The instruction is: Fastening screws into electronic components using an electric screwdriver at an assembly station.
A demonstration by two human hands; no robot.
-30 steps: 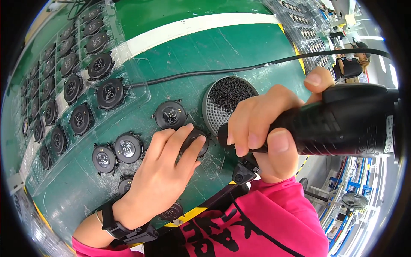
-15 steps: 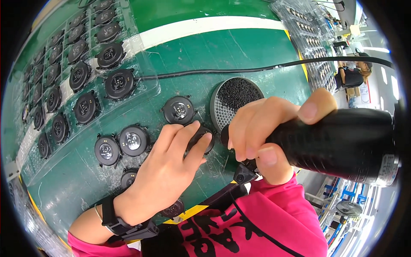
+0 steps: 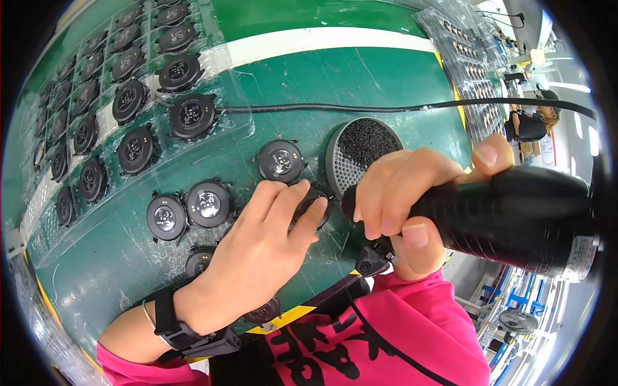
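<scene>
It was a factory assembly floor: a scuffed green worktop carried clear plastic trays of identical round black watch cases, with more workstations behind.

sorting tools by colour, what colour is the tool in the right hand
Black, seen best in the head view: the tool in the right hand.

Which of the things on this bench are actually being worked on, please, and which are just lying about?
In use:
left hand on a round black casing
right hand gripping the black power screwdriver

Lying about:
loose casings
tray of casings
round screw dish
black cable
</scene>
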